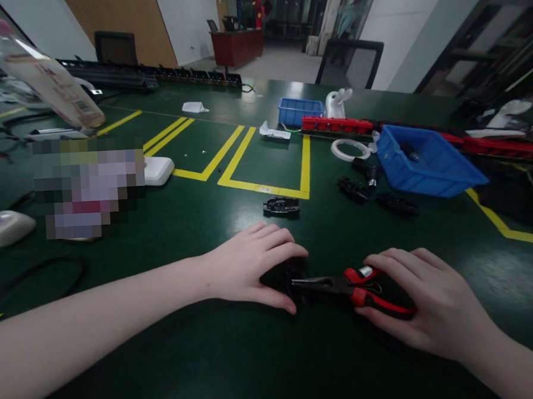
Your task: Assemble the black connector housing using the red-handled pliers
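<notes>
Needle-nose pliers (359,288) with red and black handles lie in my right hand (426,295), whose fingers and thumb wrap the grips. The pliers' jaws point left and meet a small black part (302,296) on the green table. My left hand (256,262) holds that part between its thumb and fingers, which hide much of it. The part's exact kind is too dark to make out. Just beyond my left hand lies a similar black part (281,207).
Two more black parts (353,189) (396,204) lie near a blue bin (429,161). A roll of white tape (350,150) and a smaller blue basket (300,111) stand farther back. Long red strips (337,125) cross the right. A white box (158,170) is at left.
</notes>
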The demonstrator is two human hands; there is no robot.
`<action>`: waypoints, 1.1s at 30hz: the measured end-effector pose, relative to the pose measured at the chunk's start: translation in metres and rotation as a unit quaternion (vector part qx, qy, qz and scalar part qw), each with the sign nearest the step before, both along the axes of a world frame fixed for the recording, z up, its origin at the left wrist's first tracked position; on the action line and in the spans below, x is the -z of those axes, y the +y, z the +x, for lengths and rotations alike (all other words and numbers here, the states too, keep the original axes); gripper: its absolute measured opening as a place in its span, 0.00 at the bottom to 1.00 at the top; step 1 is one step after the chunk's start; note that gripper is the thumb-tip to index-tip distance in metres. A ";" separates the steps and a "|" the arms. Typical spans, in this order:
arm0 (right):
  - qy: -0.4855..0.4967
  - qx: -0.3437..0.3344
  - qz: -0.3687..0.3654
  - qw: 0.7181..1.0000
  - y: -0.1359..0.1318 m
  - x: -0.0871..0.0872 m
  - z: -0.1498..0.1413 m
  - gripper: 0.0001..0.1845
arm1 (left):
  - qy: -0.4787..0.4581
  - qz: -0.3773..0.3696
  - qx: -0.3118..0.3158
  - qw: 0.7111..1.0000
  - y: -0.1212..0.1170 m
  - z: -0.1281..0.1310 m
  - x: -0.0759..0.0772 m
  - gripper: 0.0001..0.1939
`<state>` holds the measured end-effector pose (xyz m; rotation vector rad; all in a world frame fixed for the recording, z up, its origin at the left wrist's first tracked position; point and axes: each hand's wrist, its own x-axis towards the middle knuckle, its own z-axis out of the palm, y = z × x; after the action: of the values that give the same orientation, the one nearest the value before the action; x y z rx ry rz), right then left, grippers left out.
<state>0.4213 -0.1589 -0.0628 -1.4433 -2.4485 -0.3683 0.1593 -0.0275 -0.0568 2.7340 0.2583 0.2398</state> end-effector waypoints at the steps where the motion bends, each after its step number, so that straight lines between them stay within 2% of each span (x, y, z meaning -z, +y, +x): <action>1: 0.001 0.001 0.000 1.000 0.000 0.000 0.000 0.24 | 0.001 0.004 0.001 1.000 0.000 0.000 0.000 0.34; 4: 0.004 0.003 0.004 1.000 -0.001 0.001 0.001 0.24 | 0.006 0.012 0.003 1.000 -0.001 0.000 0.001 0.32; 10: 0.006 0.008 0.008 1.000 0.000 -0.002 0.002 0.25 | 0.025 -0.017 -0.013 0.999 -0.001 0.001 -0.001 0.18; 17: 0.038 0.034 -0.032 0.998 0.000 0.001 0.001 0.24 | 0.024 0.008 -0.009 1.000 -0.001 0.003 0.002 0.25; 21: 0.067 0.050 -0.073 0.994 0.000 0.002 0.000 0.22 | 0.038 0.014 -0.017 0.999 -0.003 0.002 0.002 0.21; 27: 0.094 0.070 -0.095 0.989 0.000 0.002 0.001 0.21 | 0.028 -0.069 -0.058 0.996 -0.008 0.002 -0.001 0.17; 29: 0.096 0.075 -0.097 0.988 0.000 0.002 0.001 0.21 | 0.024 -0.102 -0.070 0.992 -0.010 0.003 -0.002 0.20; 31: 0.097 0.077 -0.100 0.987 0.000 0.002 0.001 0.21 | 0.019 -0.112 -0.077 0.991 -0.011 0.004 -0.002 0.23; 33: 0.098 0.079 -0.104 0.987 0.000 0.002 -0.001 0.21 | 0.018 -0.102 -0.080 0.991 -0.011 0.004 -0.001 0.22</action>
<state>0.4206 -0.1593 -0.0647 -1.6777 -2.2765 0.0022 0.1637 -0.0390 -0.0555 2.5189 0.4869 0.1953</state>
